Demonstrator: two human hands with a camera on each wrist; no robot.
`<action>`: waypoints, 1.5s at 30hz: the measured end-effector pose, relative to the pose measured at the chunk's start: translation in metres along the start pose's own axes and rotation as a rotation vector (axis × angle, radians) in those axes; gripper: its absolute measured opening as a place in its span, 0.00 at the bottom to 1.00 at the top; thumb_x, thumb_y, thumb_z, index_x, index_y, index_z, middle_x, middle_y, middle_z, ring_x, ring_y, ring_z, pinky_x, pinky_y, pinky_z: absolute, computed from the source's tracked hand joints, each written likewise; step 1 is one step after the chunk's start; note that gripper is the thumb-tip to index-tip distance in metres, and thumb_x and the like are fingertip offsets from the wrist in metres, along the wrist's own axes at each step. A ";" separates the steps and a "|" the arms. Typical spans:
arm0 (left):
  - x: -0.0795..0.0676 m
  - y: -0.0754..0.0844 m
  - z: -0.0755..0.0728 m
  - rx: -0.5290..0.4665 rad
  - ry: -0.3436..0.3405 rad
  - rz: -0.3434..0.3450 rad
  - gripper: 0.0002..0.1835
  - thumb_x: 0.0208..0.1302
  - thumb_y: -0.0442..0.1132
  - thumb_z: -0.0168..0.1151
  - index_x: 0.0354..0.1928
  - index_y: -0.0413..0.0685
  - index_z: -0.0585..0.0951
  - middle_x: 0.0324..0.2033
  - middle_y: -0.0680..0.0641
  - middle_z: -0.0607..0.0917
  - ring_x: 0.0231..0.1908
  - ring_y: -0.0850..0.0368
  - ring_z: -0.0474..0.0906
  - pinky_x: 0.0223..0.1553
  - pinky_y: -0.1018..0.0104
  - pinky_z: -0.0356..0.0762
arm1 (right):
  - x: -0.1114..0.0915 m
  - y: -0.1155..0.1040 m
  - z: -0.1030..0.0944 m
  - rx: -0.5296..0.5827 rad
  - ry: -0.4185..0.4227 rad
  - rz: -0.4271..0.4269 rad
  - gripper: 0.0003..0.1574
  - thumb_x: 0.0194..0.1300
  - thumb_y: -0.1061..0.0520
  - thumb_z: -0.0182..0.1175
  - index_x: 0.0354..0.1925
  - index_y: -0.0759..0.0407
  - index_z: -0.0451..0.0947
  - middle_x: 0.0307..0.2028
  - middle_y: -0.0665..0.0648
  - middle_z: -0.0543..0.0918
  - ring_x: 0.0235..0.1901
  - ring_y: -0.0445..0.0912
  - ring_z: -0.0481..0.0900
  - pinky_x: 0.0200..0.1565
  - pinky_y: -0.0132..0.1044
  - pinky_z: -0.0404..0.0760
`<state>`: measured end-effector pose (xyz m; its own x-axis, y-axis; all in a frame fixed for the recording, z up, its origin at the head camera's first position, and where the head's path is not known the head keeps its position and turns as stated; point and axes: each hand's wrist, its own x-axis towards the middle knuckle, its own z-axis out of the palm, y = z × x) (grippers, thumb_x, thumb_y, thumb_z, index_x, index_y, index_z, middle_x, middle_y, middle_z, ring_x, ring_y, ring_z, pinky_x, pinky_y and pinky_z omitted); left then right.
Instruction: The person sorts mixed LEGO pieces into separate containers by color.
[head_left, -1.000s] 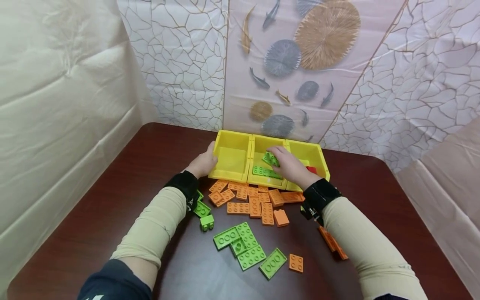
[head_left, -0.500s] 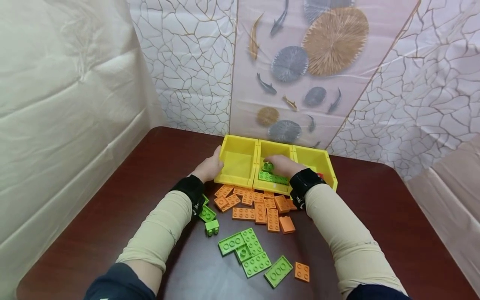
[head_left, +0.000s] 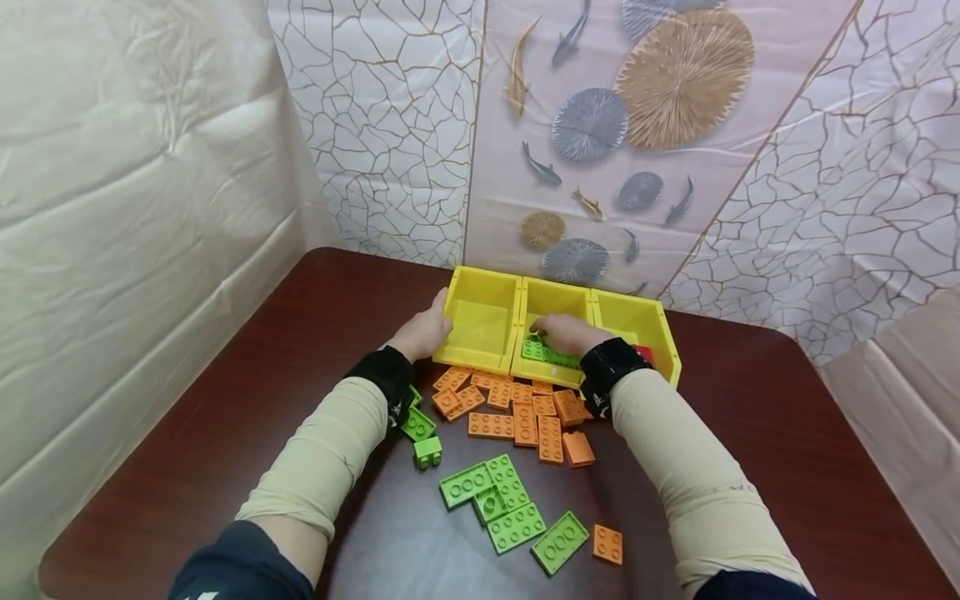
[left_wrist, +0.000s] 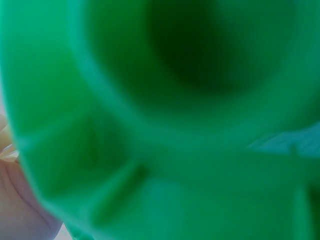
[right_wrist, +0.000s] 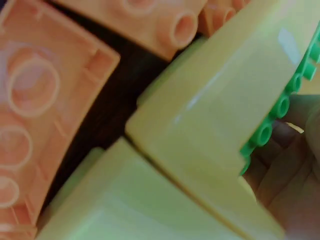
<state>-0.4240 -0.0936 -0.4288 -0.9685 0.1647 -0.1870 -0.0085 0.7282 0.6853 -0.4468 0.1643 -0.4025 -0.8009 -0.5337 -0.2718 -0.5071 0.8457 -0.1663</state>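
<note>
My left hand (head_left: 423, 329) is against the outer left wall of a yellow three-compartment bin (head_left: 480, 358), its fingers partly hidden. In the left wrist view a green brick (left_wrist: 100, 165) looms close and blurred, with part of the hand at the lower left. My right hand (head_left: 566, 333) reaches down into the middle compartment, its curled fingers on a small green brick (head_left: 535, 338) above a long green brick (head_left: 551, 353). In the right wrist view, curled fingers (right_wrist: 300, 110) show behind the bin's wall, beside a row of green studs (right_wrist: 282, 106).
Several orange bricks (head_left: 491, 425) lie along the bin's front. Flat green bricks (head_left: 516, 527) and one square orange brick (head_left: 607, 544) are nearer. More green bricks (head_left: 427, 452) sit beside the left forearm. Something red (head_left: 642, 354) is in the right compartment. A patterned cloth (head_left: 588, 125) hangs behind.
My right hand has lowered the small green brick deeper into the middle compartment, down to the long green brick. My left hand stays at the bin's left wall. The head view has shifted slightly.
</note>
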 end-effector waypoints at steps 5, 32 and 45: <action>-0.001 0.004 -0.004 0.025 -0.001 0.015 0.33 0.73 0.42 0.39 0.72 0.58 0.36 0.47 0.42 0.75 0.42 0.51 0.75 0.48 0.57 0.69 | -0.017 -0.010 0.002 0.001 0.118 -0.001 0.22 0.69 0.67 0.43 0.61 0.69 0.66 0.57 0.68 0.72 0.57 0.60 0.69 0.57 0.50 0.66; 0.002 0.000 -0.018 -0.038 -0.035 -0.001 0.34 0.74 0.42 0.37 0.72 0.61 0.32 0.48 0.40 0.73 0.44 0.50 0.73 0.50 0.55 0.67 | -0.176 -0.066 0.078 0.144 0.093 -0.363 0.18 0.63 0.51 0.61 0.51 0.52 0.77 0.48 0.46 0.77 0.51 0.41 0.73 0.51 0.39 0.72; 0.004 0.003 -0.001 -0.038 -0.056 -0.028 0.34 0.74 0.43 0.36 0.72 0.62 0.32 0.52 0.41 0.72 0.46 0.49 0.72 0.52 0.54 0.66 | -0.199 -0.067 0.102 0.139 0.024 -0.377 0.21 0.56 0.52 0.67 0.49 0.49 0.77 0.45 0.42 0.73 0.45 0.35 0.71 0.46 0.33 0.73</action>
<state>-0.4279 -0.0912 -0.4269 -0.9523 0.1821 -0.2450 -0.0462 0.7073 0.7054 -0.2212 0.2144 -0.4336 -0.5753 -0.8050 -0.1452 -0.7199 0.5826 -0.3774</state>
